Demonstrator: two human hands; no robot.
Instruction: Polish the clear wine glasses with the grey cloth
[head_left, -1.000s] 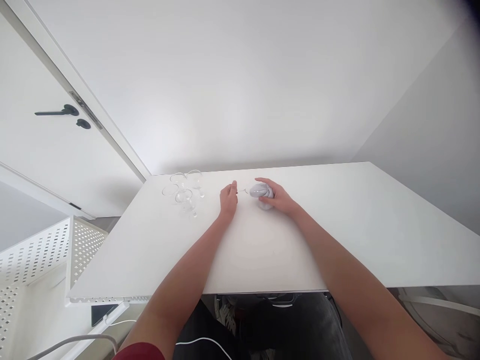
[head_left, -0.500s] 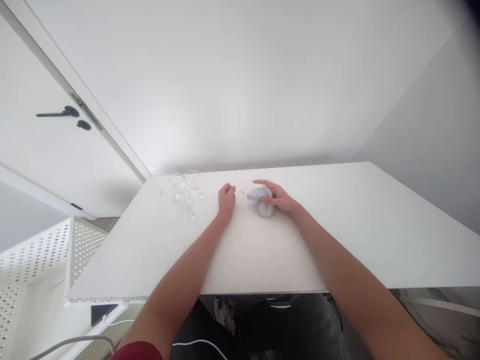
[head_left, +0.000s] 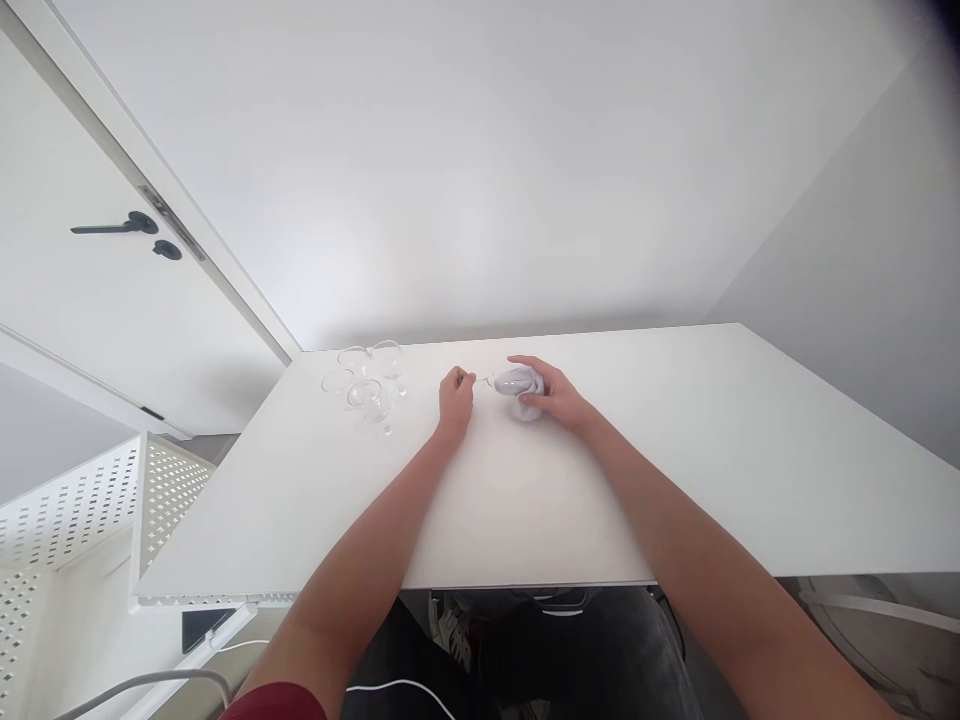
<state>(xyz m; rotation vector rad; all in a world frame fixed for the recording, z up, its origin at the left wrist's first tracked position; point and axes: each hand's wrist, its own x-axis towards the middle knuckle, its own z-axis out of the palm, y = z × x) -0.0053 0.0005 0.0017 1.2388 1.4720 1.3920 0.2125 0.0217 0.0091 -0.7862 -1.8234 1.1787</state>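
A clear wine glass [head_left: 511, 382] lies sideways in the air above the white table, its bowl toward my right hand. My left hand [head_left: 455, 402] is closed, pinching the glass at its stem or foot end; the foot is hidden by the fingers. A pale grey cloth [head_left: 529, 411] is bunched at the bowl, and it looks partly inside the mouth. Curved around cloth and bowl, my right hand [head_left: 561, 394] has its thumb below and its fingers above. How deep the cloth sits in the bowl is hard to make out.
Several clear wine glasses [head_left: 364, 393] stand grouped at the left back of the white table [head_left: 525, 500]. Behind it rises a white wall [head_left: 480, 180]. A door with a black handle [head_left: 112, 226] is on the left, above a white perforated panel [head_left: 172, 485].
The hanging part of the cloth has drawn up closer to the bowl. My right hand has shifted slightly left and up, and my left hand slightly right. The standing glasses have not moved.
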